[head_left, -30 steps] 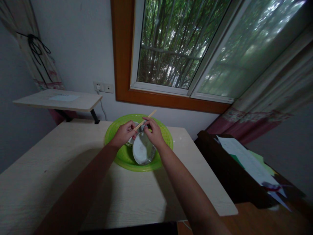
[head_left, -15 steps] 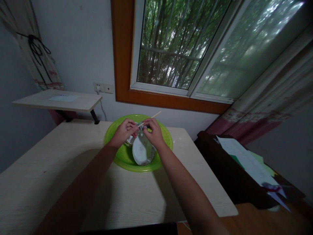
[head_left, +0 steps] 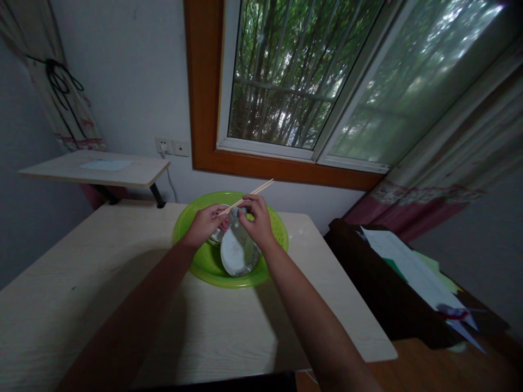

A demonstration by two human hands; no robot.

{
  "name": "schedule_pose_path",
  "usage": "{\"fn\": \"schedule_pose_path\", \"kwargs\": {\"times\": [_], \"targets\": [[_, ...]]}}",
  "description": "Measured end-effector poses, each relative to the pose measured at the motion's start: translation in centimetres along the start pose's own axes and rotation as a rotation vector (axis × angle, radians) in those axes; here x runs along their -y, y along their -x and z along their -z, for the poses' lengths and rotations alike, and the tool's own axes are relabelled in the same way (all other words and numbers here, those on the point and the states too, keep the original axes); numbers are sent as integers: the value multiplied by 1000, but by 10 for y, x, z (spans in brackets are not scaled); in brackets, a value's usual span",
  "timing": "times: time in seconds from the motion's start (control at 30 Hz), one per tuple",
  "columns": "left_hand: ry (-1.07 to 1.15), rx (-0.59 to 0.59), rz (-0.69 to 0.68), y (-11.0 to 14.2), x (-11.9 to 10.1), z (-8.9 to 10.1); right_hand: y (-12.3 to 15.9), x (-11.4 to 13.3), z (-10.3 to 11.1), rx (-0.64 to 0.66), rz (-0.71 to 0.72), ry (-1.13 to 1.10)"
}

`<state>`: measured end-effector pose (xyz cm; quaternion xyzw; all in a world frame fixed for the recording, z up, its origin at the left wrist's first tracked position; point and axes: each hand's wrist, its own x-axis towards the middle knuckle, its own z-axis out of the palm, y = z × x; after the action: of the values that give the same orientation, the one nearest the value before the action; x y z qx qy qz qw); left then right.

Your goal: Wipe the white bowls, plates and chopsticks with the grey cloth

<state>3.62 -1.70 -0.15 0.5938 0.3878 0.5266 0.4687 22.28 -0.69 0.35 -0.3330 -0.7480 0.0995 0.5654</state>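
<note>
Over the green plastic basin (head_left: 281,237), my left hand (head_left: 203,225) is closed on the lower ends of a pair of chopsticks (head_left: 263,187). They slant up to the right, toward the window. My right hand (head_left: 256,220) pinches a small greyish cloth-like piece (head_left: 236,212) at the middle of the chopsticks; its exact kind is too small to tell. Below the hands, a white bowl (head_left: 235,253) lies tilted in the basin, its inside facing me. Another pale dish (head_left: 216,235) shows partly behind it, mostly hidden by my left hand.
The basin stands on a light wooden table (head_left: 220,326). A raised shelf (head_left: 143,170) with a paper sheet is at the left rear. Behind are the wall, sockets (head_left: 171,147) and window. On the right, a dark piece of furniture (head_left: 368,283) bears papers.
The chopsticks have shifted slightly up and right, and their two far tips now show apart. My left hand has moved a little left; the bowl and basin stay in place.
</note>
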Motion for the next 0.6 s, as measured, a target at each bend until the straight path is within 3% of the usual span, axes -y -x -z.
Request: {"fn": "schedule_pose_path", "kwargs": {"times": [0.17,0.3,0.37,0.53,0.6], "targets": [[-52,-161,-52,-1,1,3,-2,-1,0,-210,-53,-31],[-102,-251,-43,-1,1,4,-2,-6,-1,-283,3,-22],[-161,-239,-50,0,1,3,-2,-6,0,-244,48,-2],[-204,-142,-87,3,3,2,-1,2,1,15,138,12],[-157,-146,-87,3,2,2,-1,4,2,35,133,18]]}}
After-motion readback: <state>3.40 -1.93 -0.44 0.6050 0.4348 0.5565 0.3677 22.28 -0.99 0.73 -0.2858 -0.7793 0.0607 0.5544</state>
